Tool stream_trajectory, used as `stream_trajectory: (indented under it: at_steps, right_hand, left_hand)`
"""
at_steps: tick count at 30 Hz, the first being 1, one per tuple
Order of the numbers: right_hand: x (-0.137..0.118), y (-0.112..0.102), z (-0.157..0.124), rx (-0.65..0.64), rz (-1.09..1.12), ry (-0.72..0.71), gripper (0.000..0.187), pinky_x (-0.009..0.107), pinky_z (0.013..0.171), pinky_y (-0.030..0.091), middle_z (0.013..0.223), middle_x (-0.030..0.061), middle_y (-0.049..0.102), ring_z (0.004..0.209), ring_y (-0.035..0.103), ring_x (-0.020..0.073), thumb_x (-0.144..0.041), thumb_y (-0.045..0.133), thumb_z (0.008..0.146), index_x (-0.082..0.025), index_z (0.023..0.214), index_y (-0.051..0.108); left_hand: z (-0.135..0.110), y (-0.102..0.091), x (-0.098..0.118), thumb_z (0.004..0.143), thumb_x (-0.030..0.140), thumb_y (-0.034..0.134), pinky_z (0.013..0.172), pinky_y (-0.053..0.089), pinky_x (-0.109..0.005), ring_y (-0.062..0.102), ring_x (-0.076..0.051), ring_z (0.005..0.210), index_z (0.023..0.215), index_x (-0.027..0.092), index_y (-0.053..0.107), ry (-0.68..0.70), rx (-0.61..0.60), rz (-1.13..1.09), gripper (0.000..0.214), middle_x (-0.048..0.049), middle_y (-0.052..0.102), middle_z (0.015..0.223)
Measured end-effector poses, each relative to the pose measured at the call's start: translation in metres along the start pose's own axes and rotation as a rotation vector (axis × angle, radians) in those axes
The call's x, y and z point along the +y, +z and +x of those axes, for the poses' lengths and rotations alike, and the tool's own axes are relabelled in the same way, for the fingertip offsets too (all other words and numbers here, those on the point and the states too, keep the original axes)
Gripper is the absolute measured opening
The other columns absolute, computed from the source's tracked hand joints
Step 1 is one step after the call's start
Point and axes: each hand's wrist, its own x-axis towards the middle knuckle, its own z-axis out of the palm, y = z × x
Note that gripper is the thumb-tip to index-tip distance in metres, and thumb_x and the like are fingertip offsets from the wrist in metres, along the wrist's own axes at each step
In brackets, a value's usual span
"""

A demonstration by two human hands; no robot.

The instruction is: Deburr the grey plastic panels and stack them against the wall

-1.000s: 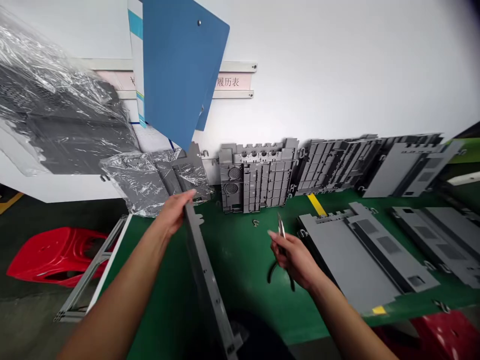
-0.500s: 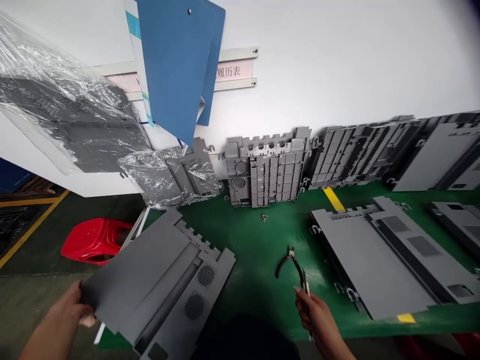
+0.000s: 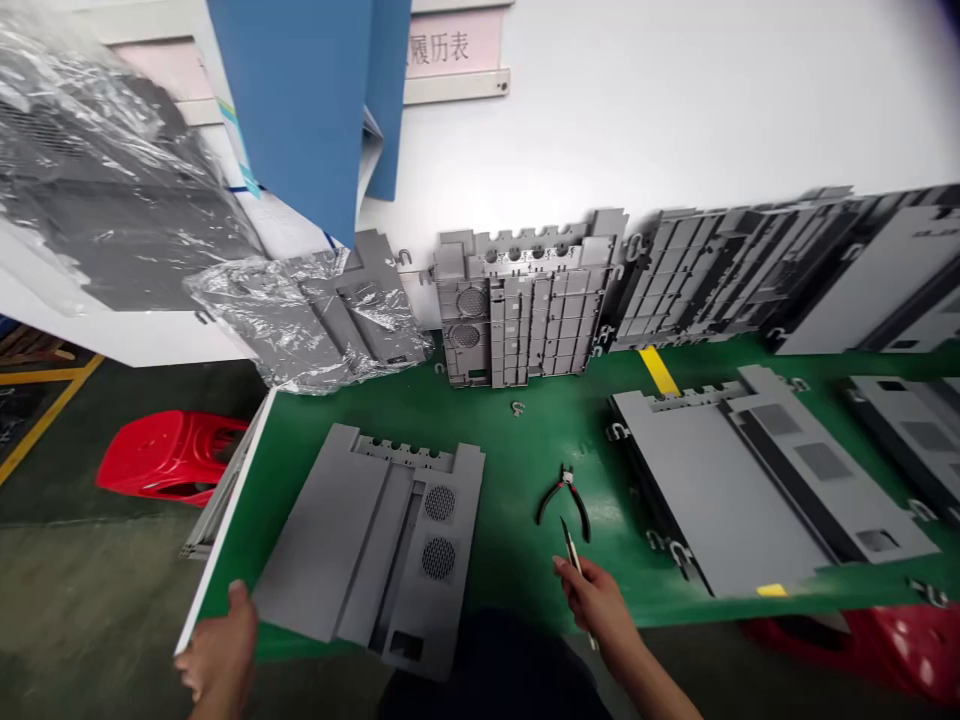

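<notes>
My view logged: green worktop (image 3: 510, 450) | grey panel (image 3: 367, 540) with dotted round vents (image 3: 439, 503) | red stool (image 3: 169, 458) | blue folder (image 3: 292, 90) | yellow mark (image 3: 658, 370)

Gap between grey panels (image 3: 375, 540) — pliers (image 3: 562, 503) midway

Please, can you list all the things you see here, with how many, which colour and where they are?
Panels lying flat: 3, grey, on the bench, one by the left hand, two at right.
Panels against the wall: 3, grey, behind the bench.
Wrapped panels: 2, grey under clear film, back left.
Pliers: 1, black handles, mid-bench.
Small clip: 1, grey, on the bench.
Folder: at least 1, blue, upper left.
Stools: 2, red, on the floor, left and lower right.
Bench mat: 1, green, under the flat panels.
Slim tool: 1, metal, in the right hand.
Right hand: 1, near the bench edge.
Left hand: 1, at the bench edge.
</notes>
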Motion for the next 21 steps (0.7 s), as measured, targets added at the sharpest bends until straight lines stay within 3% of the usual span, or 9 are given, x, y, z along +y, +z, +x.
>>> stream_trajectory:
  at_steps: [2,4,7,9,11,13,16,18,21]
  right_hand:
    - [0.01,-0.008,-0.002,0.016,0.031,0.02,0.058,0.023,0.04,0.017,0.051,-0.0095,0.039,0.041,0.029,0.0053,-0.072,0.08,0.059,-0.02,0.071,0.056]
    - [0.02,-0.015,-0.006,0.026,0.048,0.051,0.061,0.023,0.041,0.017,0.051,-0.0102,0.038,0.041,0.028,0.0053,-0.074,0.08,0.058,-0.02,0.073,0.057]
    - [0.032,-0.021,-0.015,0.037,0.057,0.038,0.064,0.023,0.041,0.017,0.05,-0.0099,0.039,0.041,0.029,0.0057,-0.08,0.076,0.064,-0.021,0.072,0.053]
    - [0.038,-0.024,-0.021,0.053,0.07,0.007,0.065,0.023,0.041,0.019,0.054,-0.0083,0.046,0.042,0.031,0.0063,-0.084,0.071,0.07,-0.021,0.078,0.055]
    - [0.041,-0.029,-0.027,0.08,0.108,-0.002,0.068,0.023,0.041,0.022,0.059,-0.0071,0.052,0.043,0.033,0.0068,-0.086,0.067,0.072,-0.021,0.089,0.058]
    - [0.043,-0.034,-0.033,0.095,0.16,0.007,0.075,0.022,0.041,0.024,0.061,-0.007,0.054,0.044,0.035,0.0073,-0.09,0.067,0.069,-0.021,0.097,0.059]
    - [0.042,-0.041,-0.043,0.057,0.217,-0.011,0.077,0.022,0.041,0.026,0.063,-0.0071,0.054,0.045,0.035,0.007,-0.091,0.067,0.068,-0.021,0.099,0.059]
    - [0.036,-0.043,-0.05,-0.023,0.212,-0.044,0.071,0.022,0.043,0.029,0.068,-0.0054,0.058,0.048,0.041,0.0074,-0.086,0.066,0.076,-0.021,0.104,0.059]
    - [0.021,-0.042,-0.057,-0.184,0.192,-0.096,0.064,0.021,0.047,0.033,0.078,-0.0021,0.064,0.054,0.05,0.009,-0.078,0.065,0.085,-0.022,0.115,0.058]
  left_hand:
    - [-0.022,0.005,0.036,0.084,0.072,0.038,0.091,0.058,-0.065,0.067,-0.05,0.118,0.11,0.011,0.073,0.07,-0.11,-0.108,0.075,-0.0283,0.072,0.12]
    - [-0.044,0.016,0.096,0.088,0.072,0.046,0.108,0.053,-0.052,0.064,-0.038,0.128,0.123,0.016,0.071,0.452,-0.35,-0.294,0.07,-0.0176,0.07,0.134]
    - [-0.072,0.045,0.206,0.097,0.066,0.038,0.116,0.044,-0.043,0.056,-0.031,0.138,0.132,0.019,0.066,0.868,-0.475,-0.353,0.065,-0.0142,0.063,0.146]
    - [-0.085,0.069,0.27,0.099,0.063,0.032,0.119,0.038,-0.045,0.053,-0.032,0.139,0.127,0.019,0.068,1.031,-0.597,-0.198,0.063,-0.0158,0.062,0.147]
    - [-0.094,0.091,0.313,0.093,0.067,0.045,0.114,0.038,-0.05,0.064,-0.035,0.12,0.096,0.02,0.073,1.076,-0.698,-0.104,0.054,-0.0159,0.074,0.116]
    - [-0.1,0.106,0.335,0.083,0.069,0.061,0.102,0.044,-0.051,0.068,-0.033,0.093,0.067,0.022,0.062,1.063,-0.774,-0.034,0.049,-0.011,0.071,0.079]
    - [-0.099,0.105,0.344,0.076,0.069,0.068,0.076,0.045,-0.039,0.059,-0.025,0.068,0.055,0.023,0.047,1.017,-0.832,-0.018,0.054,-0.0032,0.053,0.059]
    - [-0.091,0.086,0.345,0.08,0.071,0.063,0.063,0.038,-0.032,0.049,-0.019,0.059,0.058,0.024,0.045,0.997,-0.845,-0.055,0.055,0.0001,0.046,0.057]
    - [-0.072,0.033,0.347,0.082,0.074,0.061,0.055,0.028,-0.029,0.038,-0.014,0.053,0.066,0.024,0.048,0.965,-0.891,-0.196,0.055,0.0041,0.039,0.058]
